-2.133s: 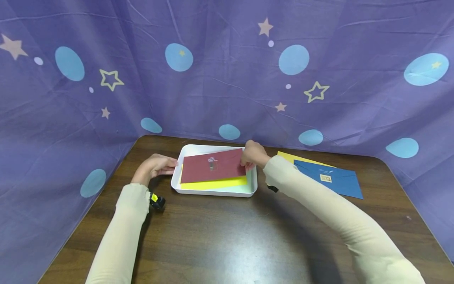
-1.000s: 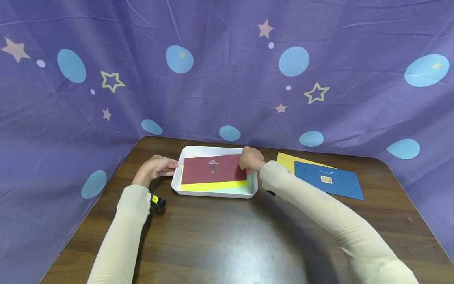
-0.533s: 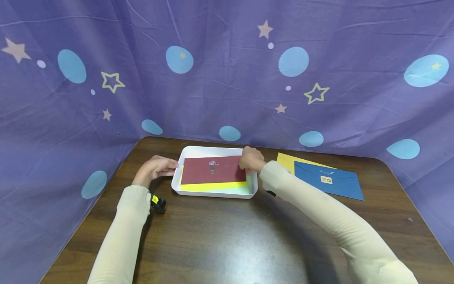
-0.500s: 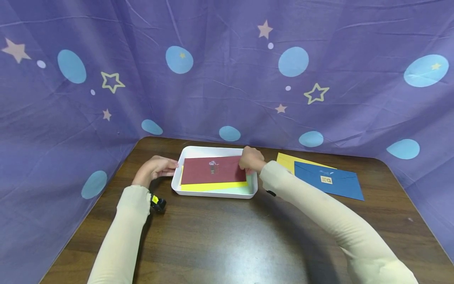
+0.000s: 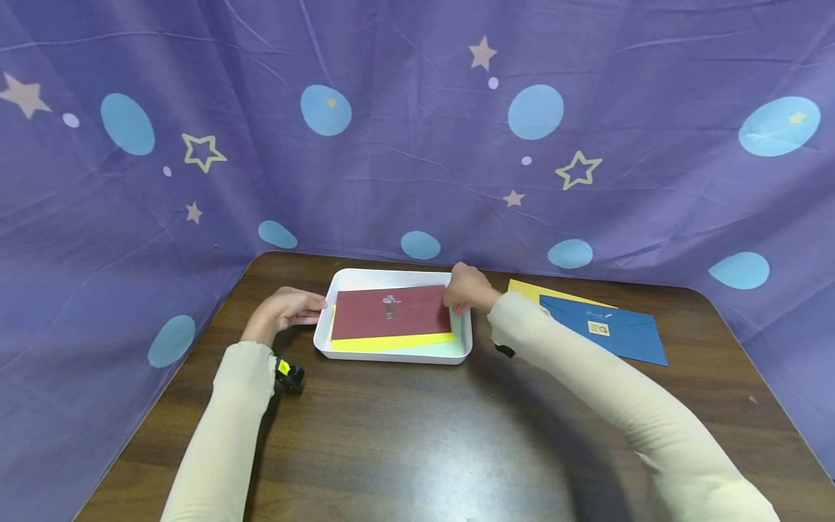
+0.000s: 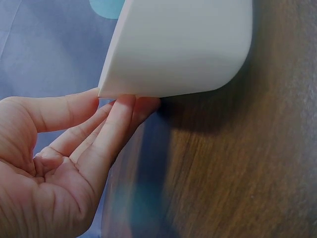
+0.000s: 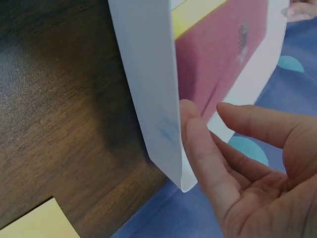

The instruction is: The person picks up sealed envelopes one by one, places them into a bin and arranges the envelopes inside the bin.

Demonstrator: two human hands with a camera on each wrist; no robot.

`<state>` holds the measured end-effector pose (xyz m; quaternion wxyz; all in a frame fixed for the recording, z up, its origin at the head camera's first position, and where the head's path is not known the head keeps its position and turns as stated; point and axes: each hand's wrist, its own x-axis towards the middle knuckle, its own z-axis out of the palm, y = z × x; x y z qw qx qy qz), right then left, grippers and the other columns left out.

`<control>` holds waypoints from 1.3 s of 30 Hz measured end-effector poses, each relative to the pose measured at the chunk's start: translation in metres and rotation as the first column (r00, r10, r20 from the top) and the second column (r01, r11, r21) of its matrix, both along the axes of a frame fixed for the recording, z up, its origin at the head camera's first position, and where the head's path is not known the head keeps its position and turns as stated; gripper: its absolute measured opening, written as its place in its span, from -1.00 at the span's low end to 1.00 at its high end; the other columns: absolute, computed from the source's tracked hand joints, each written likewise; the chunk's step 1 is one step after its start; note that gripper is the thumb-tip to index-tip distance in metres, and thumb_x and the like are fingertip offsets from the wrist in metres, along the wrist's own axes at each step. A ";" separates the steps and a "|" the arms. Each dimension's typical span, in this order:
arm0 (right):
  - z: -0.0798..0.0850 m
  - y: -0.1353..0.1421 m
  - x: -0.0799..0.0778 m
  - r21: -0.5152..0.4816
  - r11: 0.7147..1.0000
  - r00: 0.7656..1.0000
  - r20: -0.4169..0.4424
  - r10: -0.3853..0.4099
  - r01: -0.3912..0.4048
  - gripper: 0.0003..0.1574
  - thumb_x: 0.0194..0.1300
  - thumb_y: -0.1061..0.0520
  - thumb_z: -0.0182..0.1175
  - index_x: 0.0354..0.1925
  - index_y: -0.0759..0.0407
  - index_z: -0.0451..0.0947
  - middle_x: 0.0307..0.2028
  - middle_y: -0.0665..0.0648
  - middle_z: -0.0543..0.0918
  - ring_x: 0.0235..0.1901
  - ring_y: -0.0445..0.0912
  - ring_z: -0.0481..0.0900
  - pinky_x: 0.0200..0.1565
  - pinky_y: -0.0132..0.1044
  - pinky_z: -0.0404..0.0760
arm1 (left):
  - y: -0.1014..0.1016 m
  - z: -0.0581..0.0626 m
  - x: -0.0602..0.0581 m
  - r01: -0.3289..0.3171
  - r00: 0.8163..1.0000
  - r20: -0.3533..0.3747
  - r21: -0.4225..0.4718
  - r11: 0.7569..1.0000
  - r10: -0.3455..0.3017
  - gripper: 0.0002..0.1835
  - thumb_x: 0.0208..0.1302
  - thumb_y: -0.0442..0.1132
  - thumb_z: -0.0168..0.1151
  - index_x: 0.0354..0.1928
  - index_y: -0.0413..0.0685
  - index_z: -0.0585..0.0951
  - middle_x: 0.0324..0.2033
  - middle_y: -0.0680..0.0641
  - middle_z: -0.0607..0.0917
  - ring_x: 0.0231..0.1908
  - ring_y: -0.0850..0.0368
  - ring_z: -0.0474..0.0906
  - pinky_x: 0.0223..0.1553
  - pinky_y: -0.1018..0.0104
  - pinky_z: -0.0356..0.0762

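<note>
We start wide with the brown wooden surface (image 5: 391, 435), and on it sits the white tray (image 5: 365, 278): rigid and smooth by the look of it, probably light, best held by the rim. Inside lies our maroon envelope (image 5: 391, 312), on top of bright yellow paper (image 5: 391, 344). We reckon it's very light, bendy, easily creased and perhaps slick, so a gentle pinch on its short right edge should serve. Now the hands! The left hand (image 5: 285, 309) pinches the tray's left rim, thumb at the edge, fingers beneath. The right hand (image 5: 470, 287) is over the tray's right end, fingers loosely bent, thumb clear of them, nothing visibly held; whether it touches the envelope, we can't tell.
</note>
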<state>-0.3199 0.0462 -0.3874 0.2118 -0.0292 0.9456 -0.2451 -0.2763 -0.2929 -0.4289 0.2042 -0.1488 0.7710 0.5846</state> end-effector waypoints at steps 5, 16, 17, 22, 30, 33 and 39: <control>0.008 0.013 0.003 -0.142 0.990 1.000 0.009 0.004 -0.002 -0.90 0.20 0.34 0.26 -0.37 0.39 0.69 -0.48 0.23 0.77 -0.53 -0.06 0.76 -0.23 -0.19 0.86 | -0.001 0.000 0.000 0.005 1.000 -0.004 -0.001 1.000 -0.005 -0.47 0.42 -0.38 0.17 0.32 -0.58 0.39 -0.50 0.17 0.70 -0.42 0.34 0.66 -0.21 0.49 0.77; 0.026 0.068 0.009 -0.325 0.945 0.999 -0.039 0.035 -0.046 -0.73 0.31 0.25 0.32 -0.17 0.51 0.70 -0.42 0.28 0.77 -0.42 0.02 0.77 -0.39 -0.33 0.78 | 0.000 0.003 0.001 0.000 1.000 0.004 0.014 1.000 0.000 -0.47 0.43 -0.38 0.18 0.33 -0.58 0.38 -0.48 0.15 0.70 -0.41 0.33 0.67 -0.20 0.47 0.78; 0.026 0.075 0.009 -0.324 0.945 0.999 -0.042 0.029 -0.041 -0.73 0.32 0.24 0.32 -0.16 0.50 0.70 -0.42 0.27 0.77 -0.41 0.01 0.77 -0.38 -0.34 0.77 | 0.000 0.003 0.001 0.000 1.000 0.005 0.014 1.000 0.000 -0.47 0.43 -0.38 0.18 0.33 -0.58 0.38 -0.47 0.14 0.71 -0.41 0.33 0.67 -0.20 0.47 0.78; 0.026 0.108 0.009 -0.274 0.962 0.999 -0.051 -0.017 0.003 -0.72 0.36 0.15 0.31 -0.14 0.39 0.71 -0.37 0.20 0.78 -0.35 -0.02 0.77 -0.28 -0.31 0.78 | 0.000 0.003 0.001 0.009 1.000 0.004 0.018 1.000 -0.009 -0.45 0.43 -0.38 0.18 0.34 -0.58 0.36 -0.44 0.13 0.72 -0.38 0.32 0.67 -0.17 0.46 0.78; 0.031 0.158 0.013 -0.269 0.960 0.996 -0.035 -0.086 0.073 -0.61 0.43 0.12 0.24 0.03 0.43 0.63 -0.25 0.21 0.77 -0.38 -0.16 0.71 -0.23 -0.26 0.77 | 0.000 0.004 0.001 0.017 1.000 0.001 0.028 0.999 -0.017 -0.45 0.43 -0.38 0.18 0.35 -0.59 0.35 -0.43 0.13 0.74 -0.37 0.31 0.68 -0.15 0.45 0.78; 0.032 0.177 0.014 -0.232 0.966 0.990 -0.055 -0.128 0.112 -0.60 0.39 0.09 0.29 -0.01 0.42 0.65 -0.36 0.09 0.77 -0.43 -0.20 0.68 -0.32 -0.32 0.73 | 0.000 0.003 0.001 0.016 1.000 0.002 0.030 0.999 -0.016 -0.45 0.44 -0.38 0.18 0.35 -0.59 0.34 -0.44 0.14 0.73 -0.38 0.32 0.68 -0.16 0.46 0.78; 0.028 0.211 0.014 -0.151 0.976 0.985 -0.052 -0.164 0.154 -0.50 0.31 0.01 0.36 -0.03 0.44 0.62 -0.47 0.02 0.70 -0.45 -0.18 0.61 -0.40 -0.35 0.67 | -0.001 0.001 0.000 0.014 1.000 0.000 0.024 1.000 -0.014 -0.46 0.43 -0.39 0.16 0.34 -0.60 0.35 -0.49 0.16 0.70 -0.42 0.34 0.67 -0.19 0.49 0.77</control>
